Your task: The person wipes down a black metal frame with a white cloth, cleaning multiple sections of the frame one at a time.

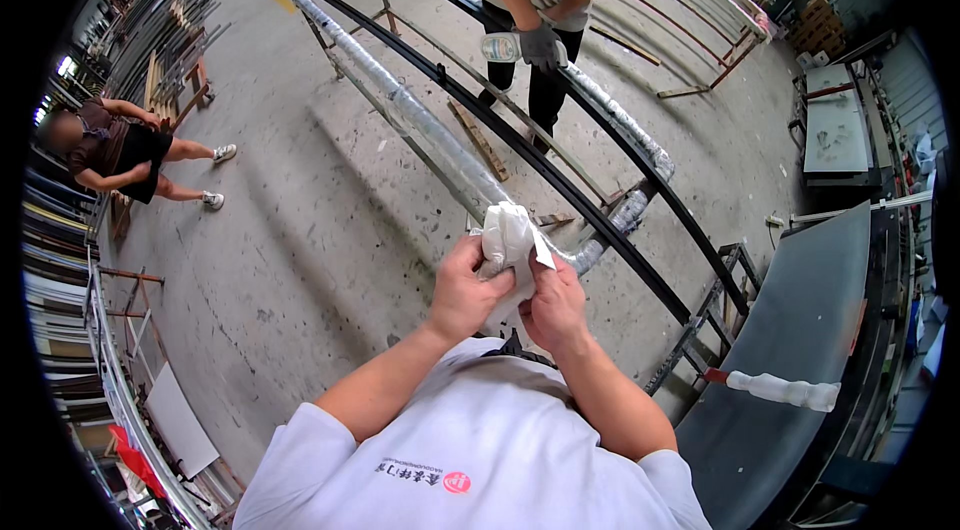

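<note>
In front of my body, a white, glossy, crumpled bundle (507, 230) is held up between my hands; I cannot tell its exact kind. My left hand (468, 285) is closed round its left side, thumb pressed in. My right hand (556, 305) pinches a loose white sheet that hangs off its right edge. Just beyond the bundle, a film-wrapped rail (415, 120) belongs to a metal stand. Two long black metal profiles (520, 150) lie across this stand, running from far left to near right.
Across the stand, a person's gloved hand (541, 48) grips a white bottle (501, 49). Another person (115, 155) stands at far left beside racks of long bars. At right lies a dark grey panel (790, 330) with a red-and-white wrapped bar end (780, 390). A wood strip (478, 140) lies beneath the stand.
</note>
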Demonstrator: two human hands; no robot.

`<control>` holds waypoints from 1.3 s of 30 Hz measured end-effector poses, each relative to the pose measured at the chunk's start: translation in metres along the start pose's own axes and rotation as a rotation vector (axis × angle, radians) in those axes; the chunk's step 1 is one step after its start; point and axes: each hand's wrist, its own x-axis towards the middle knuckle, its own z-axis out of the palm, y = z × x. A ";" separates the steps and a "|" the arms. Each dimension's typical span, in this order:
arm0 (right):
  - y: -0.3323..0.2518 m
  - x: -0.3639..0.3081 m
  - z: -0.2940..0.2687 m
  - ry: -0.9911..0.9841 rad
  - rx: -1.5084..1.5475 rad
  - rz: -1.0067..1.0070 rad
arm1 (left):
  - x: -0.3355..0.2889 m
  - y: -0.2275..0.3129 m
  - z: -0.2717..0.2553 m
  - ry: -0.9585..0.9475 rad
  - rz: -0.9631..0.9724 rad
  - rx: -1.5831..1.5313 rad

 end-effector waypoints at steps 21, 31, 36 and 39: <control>-0.041 -0.023 -0.002 -0.043 -0.052 0.027 | 0.005 0.000 -0.017 -0.162 -0.371 -0.737; -0.043 -0.046 0.001 -0.010 0.019 0.010 | 0.014 -0.002 -0.034 -0.052 -0.500 -0.605; -0.042 -0.050 -0.006 0.016 0.117 0.004 | 0.008 0.005 -0.029 -0.059 -0.527 -0.772; -0.045 -0.054 0.010 0.017 0.227 -0.005 | 0.001 0.006 -0.027 -0.263 -0.391 -0.674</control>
